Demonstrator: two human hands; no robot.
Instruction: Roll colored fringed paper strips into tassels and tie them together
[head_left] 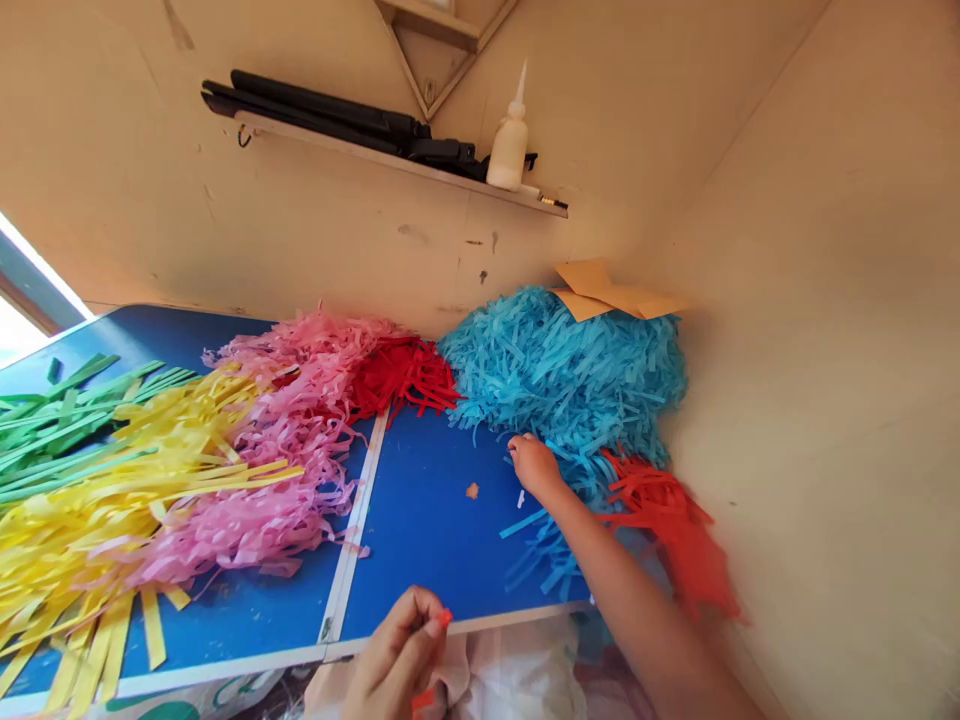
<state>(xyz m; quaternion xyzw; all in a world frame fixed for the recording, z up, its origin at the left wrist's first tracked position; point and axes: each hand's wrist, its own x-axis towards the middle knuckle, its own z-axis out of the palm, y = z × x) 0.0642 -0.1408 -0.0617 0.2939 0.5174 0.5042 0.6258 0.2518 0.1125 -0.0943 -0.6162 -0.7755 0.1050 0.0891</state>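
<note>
My left hand (405, 640) is low in the middle, in front of the table's near edge. Its thumb and forefinger pinch a small piece of red paper (445, 617). Over the blue table (427, 510), my right hand (534, 465) is closed, fingers curled in, beside a big heap of light-blue fringed tissue paper (570, 370). Whatever those fingers hold, if anything, is hidden. A small white scrap (520, 497) and a tan scrap (472, 491) lie near it. Red fringed paper (675, 530) rests to the right of my right forearm.
Pink fringe (300, 430), yellow strips (150, 480) and green strips (67, 430) cover the table's left part, with red fringe (401, 378) behind. Orange paper (611, 292) lies on the blue heap. A wall shelf (360, 150) bears a glue bottle (509, 145) and a black flat iron (330, 108).
</note>
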